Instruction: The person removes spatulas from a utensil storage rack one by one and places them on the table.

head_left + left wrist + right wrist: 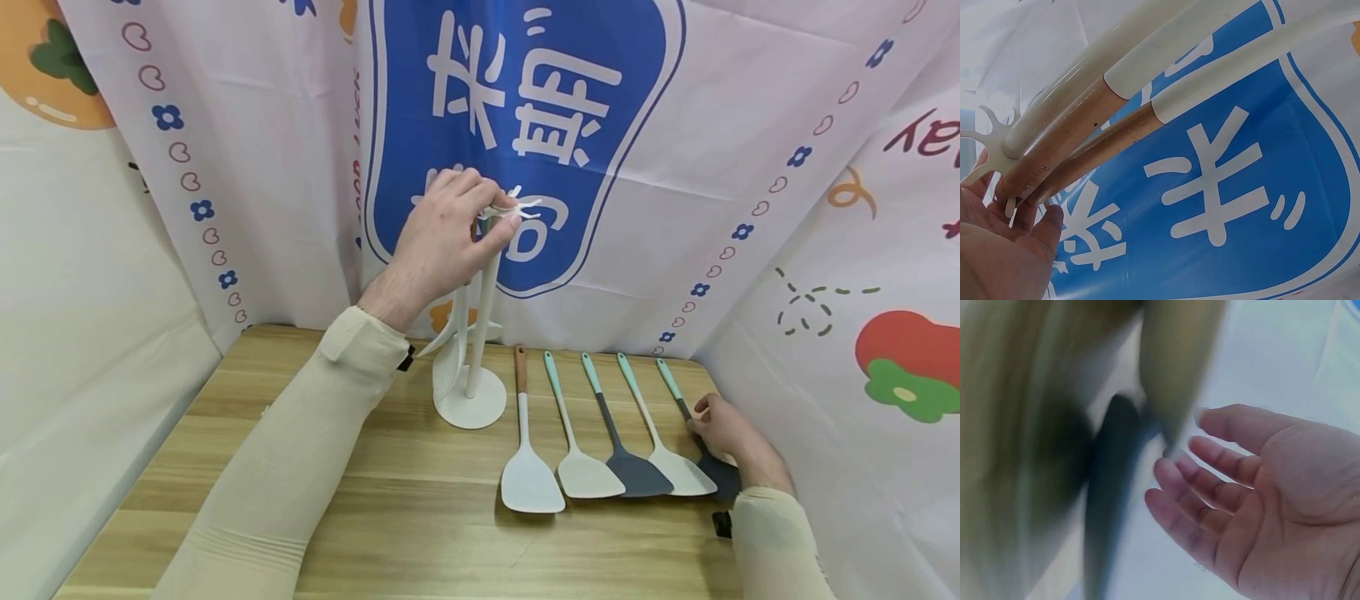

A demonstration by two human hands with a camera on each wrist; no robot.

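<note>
My left hand is at the top of a white utensil stand, thumb and fingers curled about its hooked crown. Two wooden-handled utensils hang there; their handle ends, one a brown wooden handle, lie against or close to the fingers. The palm partly hides this contact. At the far right of a row of spatulas, my right hand is over a dark spatula with a mint handle. In the right wrist view its fingers are loosely bent, with nothing between them; the utensils beside them are blurred.
Left of the dark spatula lie a white turner with a wooden handle, a cream one, a dark grey one and another cream one. The wooden table meets a printed cloth behind and at the sides.
</note>
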